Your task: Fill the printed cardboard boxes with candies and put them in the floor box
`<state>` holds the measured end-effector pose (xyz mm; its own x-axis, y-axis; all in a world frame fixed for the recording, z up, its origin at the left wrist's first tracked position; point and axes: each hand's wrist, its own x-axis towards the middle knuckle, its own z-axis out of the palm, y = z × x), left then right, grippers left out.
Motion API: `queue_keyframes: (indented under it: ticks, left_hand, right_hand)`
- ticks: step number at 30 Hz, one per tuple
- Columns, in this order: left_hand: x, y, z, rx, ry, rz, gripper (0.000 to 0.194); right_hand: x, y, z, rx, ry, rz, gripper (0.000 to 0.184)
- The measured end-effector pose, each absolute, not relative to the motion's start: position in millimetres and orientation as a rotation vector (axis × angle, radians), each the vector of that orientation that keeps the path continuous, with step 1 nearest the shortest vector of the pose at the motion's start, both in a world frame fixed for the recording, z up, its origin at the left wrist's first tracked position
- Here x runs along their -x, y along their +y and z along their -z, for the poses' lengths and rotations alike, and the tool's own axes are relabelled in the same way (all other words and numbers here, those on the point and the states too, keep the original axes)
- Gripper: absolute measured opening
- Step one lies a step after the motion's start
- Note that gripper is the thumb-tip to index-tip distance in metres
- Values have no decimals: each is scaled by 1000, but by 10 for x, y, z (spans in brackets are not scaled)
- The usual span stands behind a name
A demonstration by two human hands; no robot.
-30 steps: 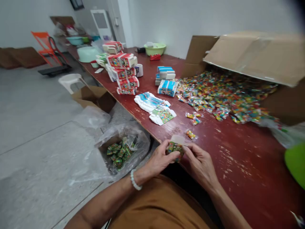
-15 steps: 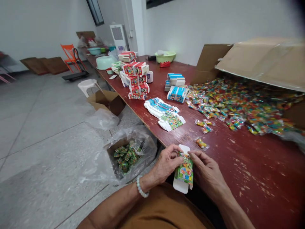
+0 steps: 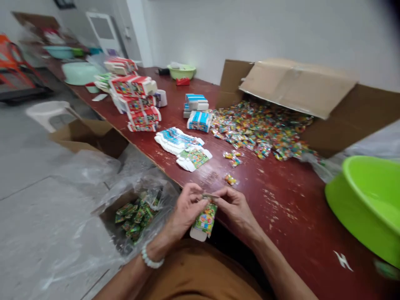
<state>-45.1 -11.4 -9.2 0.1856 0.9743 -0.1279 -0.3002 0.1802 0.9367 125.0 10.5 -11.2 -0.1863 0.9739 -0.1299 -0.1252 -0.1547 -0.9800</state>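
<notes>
Between my hands, at the table's near edge, is a small green printed candy box with its white lower flap sticking out. My left hand closes on its upper left side, thumb across the front. My right hand pinches its top end, where a flap is bent over. Just beyond lies a clear packet of coloured candy, with a few more packets behind it. A fanned stack of flat, unfolded boxes rests on the table ahead, green in front and blue behind.
On the dark red table, a tipped carton spills many candy packets. A green basin stands right. Bundled red boxes and blue boxes stand further back. Left below, a plastic-lined carton holds green packs.
The view has swung right, bringing the green basin into sight. The box's top flap, upright before, is now folded over between my fingers. Both hands keep hold of the box.
</notes>
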Motion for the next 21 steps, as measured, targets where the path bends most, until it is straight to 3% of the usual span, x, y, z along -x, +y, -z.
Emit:
queue_keyframes:
  ticks: [2, 5, 15, 21]
  left_hand:
    - [433, -97, 81, -772, 905, -1033, 51]
    - [408, -90, 62, -611, 868, -811, 51]
    - [337, -46, 146, -693, 973, -808, 72]
    - [371, -37, 217, -835, 1025, -789, 75]
  right_hand:
    - [-1245, 115, 84, 1144, -1221, -1345, 30]
    - [-1246, 113, 80, 1148, -1388, -1193, 27]
    - [-1174, 203, 23, 1112, -1143, -1651, 37]
    - [-1194, 166, -16, 1189, -1222, -1488, 25]
